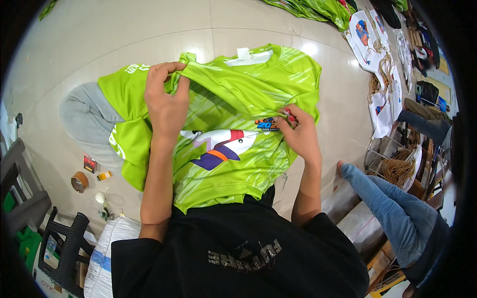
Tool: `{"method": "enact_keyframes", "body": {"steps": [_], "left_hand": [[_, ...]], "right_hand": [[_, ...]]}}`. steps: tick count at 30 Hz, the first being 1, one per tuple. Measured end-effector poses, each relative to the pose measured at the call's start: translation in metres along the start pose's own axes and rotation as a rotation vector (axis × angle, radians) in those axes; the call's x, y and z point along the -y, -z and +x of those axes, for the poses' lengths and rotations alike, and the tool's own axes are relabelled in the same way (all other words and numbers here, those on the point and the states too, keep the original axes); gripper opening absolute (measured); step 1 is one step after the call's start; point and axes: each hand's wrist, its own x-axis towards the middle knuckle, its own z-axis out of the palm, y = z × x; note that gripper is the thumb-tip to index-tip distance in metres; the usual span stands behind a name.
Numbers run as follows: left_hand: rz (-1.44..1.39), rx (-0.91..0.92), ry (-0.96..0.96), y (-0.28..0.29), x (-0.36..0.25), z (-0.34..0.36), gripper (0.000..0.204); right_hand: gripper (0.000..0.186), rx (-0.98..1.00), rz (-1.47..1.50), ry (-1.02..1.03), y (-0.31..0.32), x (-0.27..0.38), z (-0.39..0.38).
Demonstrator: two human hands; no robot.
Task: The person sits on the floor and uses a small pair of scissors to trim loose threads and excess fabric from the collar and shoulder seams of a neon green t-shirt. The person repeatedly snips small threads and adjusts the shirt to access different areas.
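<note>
A lime-green printed shirt [208, 121] lies spread in front of me, its neck opening with a white tag away from me and its lower edge at my body. My left hand [166, 97] pinches the end of a sleeve between thumb and fingers and holds it up. Over the chest print, my right hand [299, 129] is closed around a small red-handled tool [289, 118], mostly hidden by the fingers, and touches the fold of the sleeve. To the left, more green cloth [130, 97] lies over a folded grey garment [87, 116].
On the tiled floor at left are a brown round container [79, 182], a small red box [90, 163] and a dark plastic chair [64, 253]. A white sack [113, 258] stands near my left elbow. At right, a person in jeans [387, 203] is beside white bags with brown cords [382, 114].
</note>
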Motion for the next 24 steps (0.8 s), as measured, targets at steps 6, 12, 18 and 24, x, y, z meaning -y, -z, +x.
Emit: {"method": "enact_keyframes", "body": {"steps": [6,12,18,24], "left_hand": [[-0.454,0.117,0.285,0.004,-0.001,0.003,0.006],[-0.501,0.255,0.493,0.007,-0.005,-0.002,0.01],[-0.579,0.296,0.501,0.006,-0.006,-0.002,0.014],[-0.654,0.388,0.474,0.005,-0.007,-0.005,0.02]], "right_hand": [[0.021,-0.021,0.601,-0.169,0.018,-0.027,0.006],[0.018,-0.154,0.537,-0.244,0.009,-0.017,0.011],[0.027,-0.364,0.217,-0.016,-0.014,0.04,0.023],[0.025,-0.088,0.124,0.468,-0.046,0.088,0.05]]}}
